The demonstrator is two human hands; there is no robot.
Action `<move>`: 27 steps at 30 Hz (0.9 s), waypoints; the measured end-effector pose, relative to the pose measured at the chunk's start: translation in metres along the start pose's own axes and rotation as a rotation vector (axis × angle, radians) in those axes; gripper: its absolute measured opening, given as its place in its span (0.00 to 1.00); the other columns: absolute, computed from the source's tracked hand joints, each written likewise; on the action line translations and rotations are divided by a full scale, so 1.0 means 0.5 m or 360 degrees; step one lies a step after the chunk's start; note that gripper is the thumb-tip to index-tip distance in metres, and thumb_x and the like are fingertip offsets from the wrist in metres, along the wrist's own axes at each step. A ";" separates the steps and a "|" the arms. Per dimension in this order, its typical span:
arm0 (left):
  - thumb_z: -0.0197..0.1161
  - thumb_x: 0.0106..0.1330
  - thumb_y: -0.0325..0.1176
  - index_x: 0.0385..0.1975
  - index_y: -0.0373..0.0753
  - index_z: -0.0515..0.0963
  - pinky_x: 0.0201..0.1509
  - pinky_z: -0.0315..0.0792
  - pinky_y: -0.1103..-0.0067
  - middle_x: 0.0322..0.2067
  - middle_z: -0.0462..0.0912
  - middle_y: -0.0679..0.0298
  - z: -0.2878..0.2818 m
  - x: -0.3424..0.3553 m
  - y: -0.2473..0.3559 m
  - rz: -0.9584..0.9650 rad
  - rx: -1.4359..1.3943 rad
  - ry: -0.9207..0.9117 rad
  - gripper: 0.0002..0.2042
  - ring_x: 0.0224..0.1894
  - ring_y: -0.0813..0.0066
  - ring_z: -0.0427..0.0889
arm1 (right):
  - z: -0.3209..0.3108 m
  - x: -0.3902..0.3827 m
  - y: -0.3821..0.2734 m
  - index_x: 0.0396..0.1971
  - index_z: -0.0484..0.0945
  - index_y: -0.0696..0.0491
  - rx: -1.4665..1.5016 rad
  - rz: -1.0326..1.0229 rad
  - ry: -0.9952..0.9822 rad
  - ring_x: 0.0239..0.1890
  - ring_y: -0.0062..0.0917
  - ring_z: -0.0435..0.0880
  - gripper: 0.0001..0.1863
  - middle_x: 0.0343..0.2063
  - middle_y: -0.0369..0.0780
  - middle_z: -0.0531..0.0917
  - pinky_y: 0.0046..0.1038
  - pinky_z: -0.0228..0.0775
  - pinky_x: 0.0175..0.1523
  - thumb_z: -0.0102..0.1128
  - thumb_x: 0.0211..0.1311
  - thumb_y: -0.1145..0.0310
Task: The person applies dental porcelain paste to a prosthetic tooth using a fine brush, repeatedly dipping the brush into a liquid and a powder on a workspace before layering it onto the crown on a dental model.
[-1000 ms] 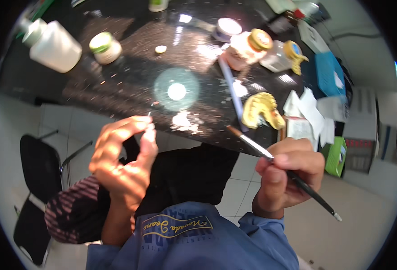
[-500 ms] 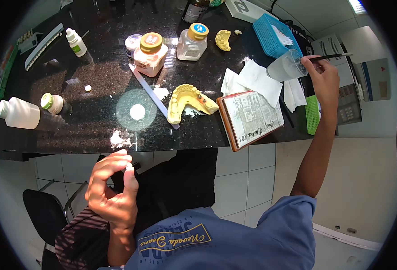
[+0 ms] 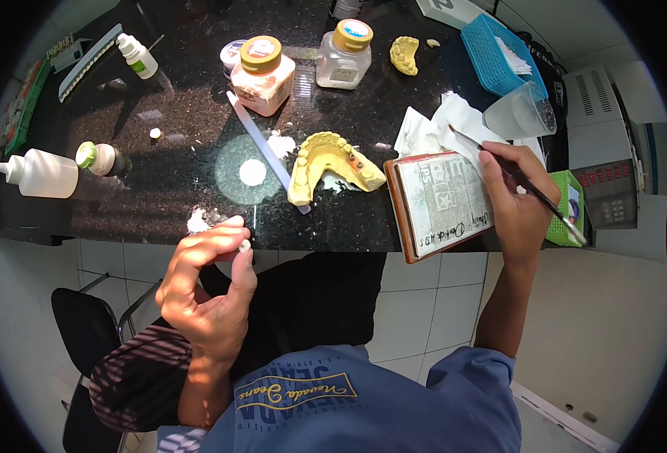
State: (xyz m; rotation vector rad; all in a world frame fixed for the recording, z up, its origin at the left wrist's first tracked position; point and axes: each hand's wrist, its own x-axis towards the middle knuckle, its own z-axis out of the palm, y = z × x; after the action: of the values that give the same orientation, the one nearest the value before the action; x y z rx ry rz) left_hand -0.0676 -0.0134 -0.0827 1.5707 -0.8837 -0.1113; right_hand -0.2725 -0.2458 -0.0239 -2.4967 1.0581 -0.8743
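Observation:
Between the thumb and fingertips of my left hand [image 3: 209, 294], just off the counter's front edge, is a small white dental crown [image 3: 244, 245]. My right hand [image 3: 518, 200] grips a thin dark brush [image 3: 530, 184], its fine tip pointing far left over a crumpled white tissue [image 3: 454, 113]. Under the tip side lies a mixing palette [image 3: 447, 204] with a brown edge and handwriting on its pale surface. Left of the palette stands a yellow dental cast [image 3: 311, 162], a horseshoe row of teeth with two small metal-like spots in a reddish patch.
A clear cup [image 3: 522, 112] stands beyond the right hand, near a blue basket [image 3: 492, 64]. Jars of pink [image 3: 264, 87] and white powder [image 3: 343, 64] stand at the back. Squeeze bottle [image 3: 46, 175] at left; white powder [image 3: 197, 221] near the front edge; green basket [image 3: 564, 208] at right.
My right hand has come from the cup toward me and left, and the brush now points at the tissue instead of into the cup. The left hand still pinches the crown. The view has shifted slightly.

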 end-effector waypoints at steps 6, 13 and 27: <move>0.67 0.48 0.15 0.28 0.30 0.77 0.39 0.78 0.78 0.30 0.83 0.55 0.002 0.010 0.002 0.0003 0.0090 0.0009 0.08 0.37 0.65 0.84 | 0.016 -0.026 -0.055 0.33 0.79 0.60 0.0424 -0.0338 0.0433 0.26 0.13 0.72 0.05 0.27 0.37 0.80 0.14 0.59 0.30 0.60 0.55 0.81; 0.70 0.45 0.18 0.25 0.32 0.78 0.38 0.79 0.76 0.27 0.83 0.59 -0.008 0.023 -0.016 0.0340 0.0215 -0.0034 0.09 0.33 0.66 0.85 | 0.055 -0.027 -0.090 0.33 0.79 0.61 0.0325 -0.0329 0.0310 0.25 0.18 0.74 0.05 0.27 0.42 0.80 0.16 0.62 0.28 0.59 0.55 0.81; 0.69 0.46 0.17 0.29 0.33 0.77 0.41 0.79 0.70 0.29 0.83 0.59 -0.007 0.017 -0.029 0.0459 0.0286 -0.0093 0.11 0.34 0.61 0.85 | 0.131 -0.092 -0.187 0.38 0.74 0.58 0.1059 -0.0838 -0.0430 0.26 0.30 0.83 0.22 0.28 0.44 0.80 0.24 0.75 0.28 0.69 0.39 0.82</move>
State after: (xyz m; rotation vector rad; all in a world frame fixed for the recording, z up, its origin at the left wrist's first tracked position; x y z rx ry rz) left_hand -0.0531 -0.0163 -0.0911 1.5932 -1.1828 0.1320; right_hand -0.2049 -0.1464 -0.0494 -2.2175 -0.0152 -0.8066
